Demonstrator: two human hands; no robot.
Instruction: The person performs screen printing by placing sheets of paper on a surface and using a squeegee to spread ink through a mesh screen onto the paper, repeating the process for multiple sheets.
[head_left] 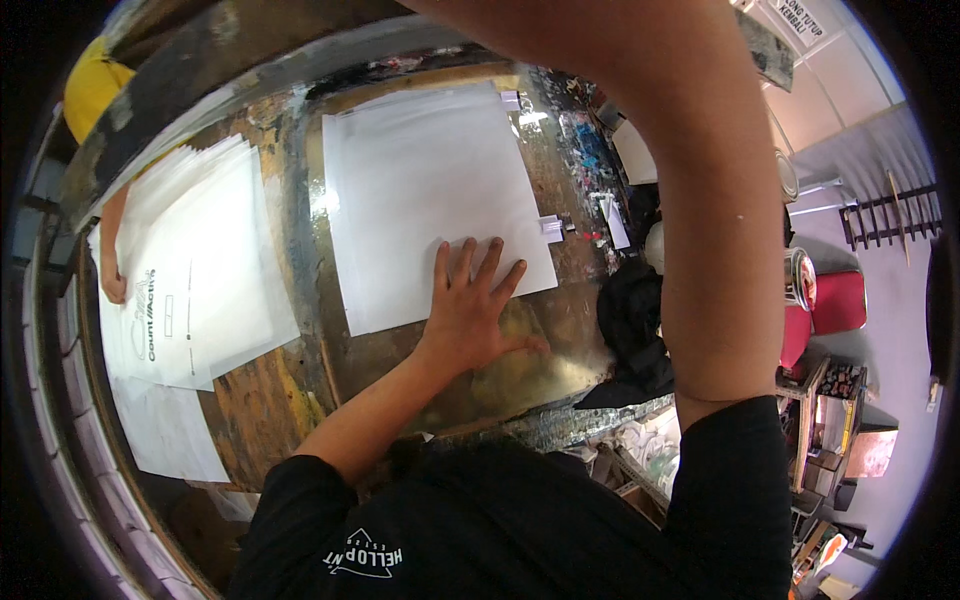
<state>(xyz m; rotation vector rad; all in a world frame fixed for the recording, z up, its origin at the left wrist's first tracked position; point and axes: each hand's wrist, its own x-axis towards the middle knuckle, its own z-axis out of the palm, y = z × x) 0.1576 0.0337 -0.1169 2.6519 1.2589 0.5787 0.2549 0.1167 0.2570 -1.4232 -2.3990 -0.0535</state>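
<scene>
My left hand [470,305] rests with its fingers spread over the near edge of a blank white sheet [430,190], which looks like a flat plastic bag. That sheet lies flat on the worn, paint-stained table [510,350]. Small white tabs [551,229] sit at its right side. My right arm [715,230] reaches up past the top of the picture, so its hand is out of sight. Left of the blank sheet lies a fanned stack of printed white bags [215,250], and another person's hand [113,288] touches its left edge.
A black cloth [635,335] is heaped at the table's right. Beyond it are an open can [799,278], a red container [838,302] and a cluttered shelf [830,420]. A dark, paint-smeared frame edge [120,130] crosses at upper left, near a yellow garment [92,88].
</scene>
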